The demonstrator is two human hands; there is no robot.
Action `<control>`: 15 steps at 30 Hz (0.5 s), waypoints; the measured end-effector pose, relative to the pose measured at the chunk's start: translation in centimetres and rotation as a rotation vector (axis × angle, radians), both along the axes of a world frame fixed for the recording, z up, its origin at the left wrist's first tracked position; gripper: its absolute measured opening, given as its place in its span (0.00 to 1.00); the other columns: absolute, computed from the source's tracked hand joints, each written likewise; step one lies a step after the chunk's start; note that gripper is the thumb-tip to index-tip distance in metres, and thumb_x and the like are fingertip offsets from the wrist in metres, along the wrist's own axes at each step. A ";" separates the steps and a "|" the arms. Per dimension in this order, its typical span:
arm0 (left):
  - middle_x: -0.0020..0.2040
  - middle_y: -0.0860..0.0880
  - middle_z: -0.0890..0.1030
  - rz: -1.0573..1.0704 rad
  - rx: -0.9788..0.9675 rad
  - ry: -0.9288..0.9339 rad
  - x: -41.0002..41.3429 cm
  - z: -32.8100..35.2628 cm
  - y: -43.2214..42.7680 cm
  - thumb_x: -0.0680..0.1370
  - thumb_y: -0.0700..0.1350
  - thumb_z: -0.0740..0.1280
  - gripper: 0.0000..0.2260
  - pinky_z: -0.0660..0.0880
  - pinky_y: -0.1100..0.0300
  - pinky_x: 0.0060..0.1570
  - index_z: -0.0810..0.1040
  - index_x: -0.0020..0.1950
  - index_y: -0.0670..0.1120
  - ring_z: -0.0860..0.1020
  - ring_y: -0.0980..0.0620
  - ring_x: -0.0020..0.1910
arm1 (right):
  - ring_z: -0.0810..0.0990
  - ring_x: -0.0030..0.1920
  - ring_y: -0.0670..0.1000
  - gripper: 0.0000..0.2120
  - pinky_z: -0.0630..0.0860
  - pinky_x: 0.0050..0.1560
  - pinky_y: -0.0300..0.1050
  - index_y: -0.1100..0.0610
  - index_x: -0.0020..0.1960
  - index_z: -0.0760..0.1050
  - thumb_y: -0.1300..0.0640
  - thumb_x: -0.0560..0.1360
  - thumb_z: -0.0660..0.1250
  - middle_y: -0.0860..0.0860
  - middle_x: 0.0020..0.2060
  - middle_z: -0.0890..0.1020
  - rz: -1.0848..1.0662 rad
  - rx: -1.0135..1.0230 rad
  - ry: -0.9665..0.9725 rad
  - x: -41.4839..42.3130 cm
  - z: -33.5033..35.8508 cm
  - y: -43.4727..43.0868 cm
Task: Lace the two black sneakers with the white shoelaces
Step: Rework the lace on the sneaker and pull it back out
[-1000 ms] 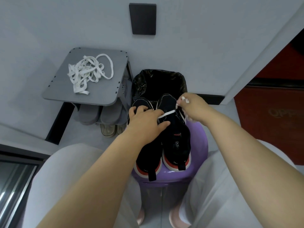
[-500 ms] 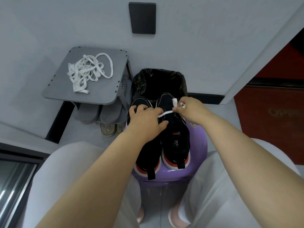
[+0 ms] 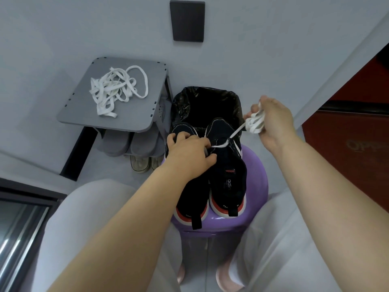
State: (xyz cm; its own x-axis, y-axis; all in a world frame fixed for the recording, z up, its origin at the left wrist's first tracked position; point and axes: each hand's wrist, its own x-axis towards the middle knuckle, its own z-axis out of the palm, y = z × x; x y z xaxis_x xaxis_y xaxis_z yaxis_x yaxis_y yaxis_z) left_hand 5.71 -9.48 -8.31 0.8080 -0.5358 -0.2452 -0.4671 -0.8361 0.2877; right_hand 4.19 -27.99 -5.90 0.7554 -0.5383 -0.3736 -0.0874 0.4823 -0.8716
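lace (image 3: 237,131) just pulled taut toward mid right, clenched in the right hand (image 3: 275,123); shoes (image 3: 229,175) gripped by the left hand (image 3: 189,157), first pass looks done

Looking down and forward from head height, wide-angled, sitting close over both forearms. Centring on the left hand (image 3: 189,153) gripping the left sneaker (image 3: 190,192); taking in the right hand (image 3: 273,123) holding the shoelace (image 3: 255,121) up-right of that grip, knees (image 3: 88,207) nearer, wall (image 3: 105,28) beyond.

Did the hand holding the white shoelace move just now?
Yes. The right hand pulled the shoelace rightward, from over the sneaker to past the black bin's right rim.
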 end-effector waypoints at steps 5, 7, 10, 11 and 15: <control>0.62 0.53 0.75 0.003 0.007 -0.004 0.1 -0.1 0.0 0.76 0.60 0.60 0.16 0.48 0.47 0.69 0.75 0.59 0.55 0.61 0.48 0.69 | 0.73 0.27 0.47 0.06 0.69 0.30 0.38 0.53 0.47 0.66 0.57 0.76 0.64 0.50 0.33 0.74 0.066 -0.497 0.187 -0.1 -1.1 -0.7; 0.62 0.53 0.75 0.000 0.017 -0.008 0.2 0.0 -0.1 0.76 0.60 0.59 0.16 0.49 0.47 0.69 0.75 0.59 0.55 0.61 0.48 0.69 | 0.76 0.37 0.49 0.11 0.70 0.37 0.41 0.54 0.51 0.70 0.53 0.73 0.69 0.50 0.41 0.76 0.381 -0.828 0.360 -0.3 -2.3 -0.1; 0.63 0.53 0.74 -0.002 0.029 -0.006 0.2 0.0 -0.1 0.76 0.60 0.59 0.16 0.48 0.46 0.69 0.75 0.59 0.55 0.61 0.48 0.69 | 0.75 0.43 0.50 0.08 0.67 0.44 0.41 0.56 0.46 0.77 0.51 0.74 0.69 0.46 0.36 0.78 0.702 -1.087 0.501 -0.5 -3.0 0.6; 0.63 0.53 0.74 -0.004 0.030 -0.002 0.1 0.1 -0.1 0.76 0.60 0.59 0.16 0.48 0.46 0.69 0.75 0.59 0.55 0.61 0.48 0.69 | 0.75 0.40 0.50 0.07 0.66 0.44 0.41 0.56 0.43 0.77 0.52 0.75 0.67 0.45 0.30 0.78 0.720 -1.105 0.509 -0.5 -2.9 0.7; 0.62 0.52 0.74 -0.004 0.030 0.013 0.1 0.3 0.0 0.76 0.60 0.59 0.15 0.48 0.46 0.69 0.76 0.57 0.54 0.61 0.48 0.69 | 0.74 0.34 0.52 0.10 0.66 0.35 0.40 0.58 0.44 0.73 0.53 0.80 0.60 0.53 0.31 0.76 0.627 -1.038 0.509 -0.2 -2.0 0.7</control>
